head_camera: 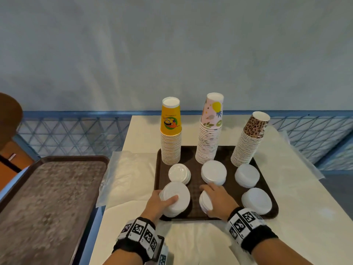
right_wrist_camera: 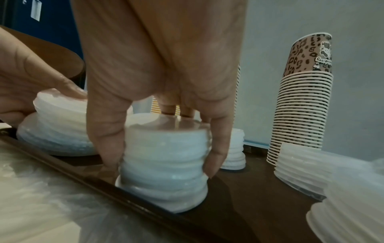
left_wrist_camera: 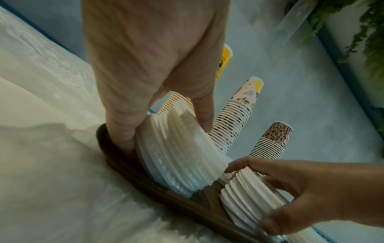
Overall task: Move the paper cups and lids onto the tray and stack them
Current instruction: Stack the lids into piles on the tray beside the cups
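Note:
A dark brown tray (head_camera: pixel 194 188) on the white table carries three upside-down cup stacks: yellow (head_camera: pixel 170 134), pink floral (head_camera: pixel 210 131) and leopard-print (head_camera: pixel 248 140). Several stacks of white lids lie in front of them. My left hand (head_camera: pixel 162 202) grips the front-left lid stack (head_camera: pixel 176 197), thumb on top; that stack (left_wrist_camera: pixel 180 151) leans over. My right hand (head_camera: pixel 215 199) grips the front-middle lid stack (head_camera: pixel 205 202) from above, fingers down its sides (right_wrist_camera: pixel 164 167).
A second, empty brown tray (head_camera: pixel 47 203) sits at the left. Clear plastic wrap (head_camera: pixel 126 178) lies on the table left of the loaded tray, and more at the right. A blue lattice rail (head_camera: pixel 76 131) runs behind the table.

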Demonstrator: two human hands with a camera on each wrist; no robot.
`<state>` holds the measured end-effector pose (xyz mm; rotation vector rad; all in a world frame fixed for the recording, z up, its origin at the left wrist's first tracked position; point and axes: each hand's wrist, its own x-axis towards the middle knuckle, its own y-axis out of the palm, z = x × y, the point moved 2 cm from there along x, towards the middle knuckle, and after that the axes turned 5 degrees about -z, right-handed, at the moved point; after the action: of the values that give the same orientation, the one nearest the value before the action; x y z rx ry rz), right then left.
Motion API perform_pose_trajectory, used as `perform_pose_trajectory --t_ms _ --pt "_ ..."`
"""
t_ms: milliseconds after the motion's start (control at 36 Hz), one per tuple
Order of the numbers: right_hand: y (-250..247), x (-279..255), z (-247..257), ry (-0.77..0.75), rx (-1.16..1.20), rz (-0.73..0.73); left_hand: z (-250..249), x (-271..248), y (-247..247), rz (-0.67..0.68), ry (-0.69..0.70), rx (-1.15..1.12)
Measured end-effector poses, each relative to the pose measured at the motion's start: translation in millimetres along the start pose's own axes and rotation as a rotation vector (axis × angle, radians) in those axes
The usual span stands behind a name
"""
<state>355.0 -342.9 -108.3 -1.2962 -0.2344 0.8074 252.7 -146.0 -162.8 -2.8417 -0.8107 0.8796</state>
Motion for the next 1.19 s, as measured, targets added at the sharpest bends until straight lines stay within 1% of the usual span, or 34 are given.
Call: perform_pose_trajectory --t_ms 111,278,306,361,389,417,444,472,500,528,583,611,639,667,722,778,833,944,1028,1083,1194 --pt "1.4 0.0 -3.9 0.000 0.037 -0.002 -24.8 -26.8 3.1 -0.073 0.075 0.134" --pt "0.8 -5.1 -10.2 -0.002 0.158 0.000 -31.6 -39.7 7.0 -0.233 0.215 0.309" --pt "0.6 -6.7 -10.9 -0.007 0.182 -0.008 -33.8 -43.3 8.4 -0.270 0.221 0.335" --pt "0.4 -11.0 -12.3 -0.021 0.247 -0.042 -40.4 -52.4 10.7 -0.394 0.237 0.343" --pt "0.2 -13.8 -13.0 -0.034 0.289 -0.072 -45.2 -58.5 11.9 -0.478 0.275 0.338" --pt "0.6 -16.7 -14.2 -0.051 0.328 -0.114 -52.2 -66.7 13.6 -0.557 0.346 0.330" --pt "0.5 -20.3 -15.1 -0.071 0.363 -0.173 -59.1 -74.5 16.7 -0.612 0.444 0.313" --pt "1.2 -23.5 -17.6 -0.083 0.401 -0.243 -65.2 -82.0 21.8 -0.622 0.541 0.287" --pt "2.4 -26.7 -20.7 -0.084 0.444 -0.319 -69.0 -87.5 29.5 -0.577 0.611 0.260" --pt "4.8 -29.1 -25.3 -0.067 0.487 -0.390 -72.6 -92.8 39.4 -0.491 0.648 0.246" --pt "11.9 -31.1 -36.4 0.017 0.545 -0.472 -71.9 -96.4 63.4 -0.271 0.612 0.261" --pt "16.1 -30.5 -42.4 0.076 0.571 -0.469 -68.9 -95.0 76.0 -0.165 0.557 0.271" --pt "19.6 -29.3 -47.6 0.136 0.605 -0.433 -63.5 -90.1 88.7 -0.088 0.501 0.280" --pt "22.4 -27.5 -51.5 0.181 0.650 -0.378 -59.5 -85.2 99.7 -0.035 0.438 0.304" --pt "26.5 -22.3 -57.6 0.224 0.692 -0.263 -54.8 -76.2 115.2 0.022 0.309 0.351" --pt "26.8 -17.3 -61.9 0.235 0.657 -0.201 -52.7 -69.2 124.0 0.031 0.237 0.335" --pt "24.9 -14.7 -65.5 0.261 0.683 -0.179 -53.9 -64.0 127.5 -0.006 0.224 0.346" --pt "25.4 -13.3 -73.3 0.330 0.729 -0.169 -56.6 -54.3 131.7 -0.064 0.267 0.375" --pt "24.1 -11.9 -75.3 0.387 0.684 -0.218 -59.0 -48.9 135.1 -0.096 0.286 0.376" --pt "18.8 -10.4 -73.2 0.384 0.620 -0.245 -60.2 -45.2 136.0 -0.122 0.287 0.385" --pt "10.0 -3.8 -68.4 0.385 0.576 -0.193 -58.6 -34.5 134.8 -0.147 0.266 0.397"
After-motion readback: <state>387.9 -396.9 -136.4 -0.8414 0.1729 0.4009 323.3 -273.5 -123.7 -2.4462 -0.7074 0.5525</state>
